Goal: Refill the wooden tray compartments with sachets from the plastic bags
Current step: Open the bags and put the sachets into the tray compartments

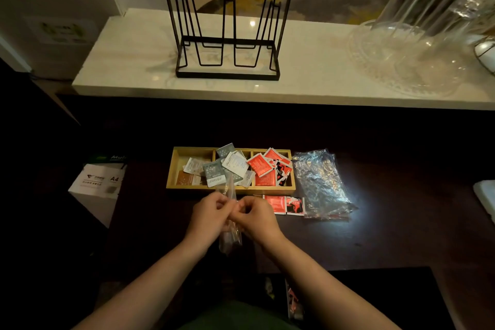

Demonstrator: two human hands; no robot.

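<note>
Just in front of the wooden tray (231,190), on the near side of it, the person's two hands meet over the dark bench (375,244). The left hand (207,215) and the right hand (255,215) each have the fingertips pressed together in a pinching grip on the top of a small clear plastic bag (229,241), which hangs down between the wrists. Holding it by the mouth with both hands looks like the way to pull it open, close enough to the tray that its contents can go straight in. What is inside the bag I cannot make out.

The tray has three compartments. The left one holds a few pale and brown sachets (191,171) with bare wood showing, so it seems the least filled. The middle one is heaped with green and white sachets (223,169), some spilling over the dividers. The right one is crowded with red sachets (263,169).

Two more red packets (285,205) lie on the bench just before the tray's right end, likely spillover. A crumpled plastic bag (320,185) rests just right of the tray, apparently set aside.
</note>
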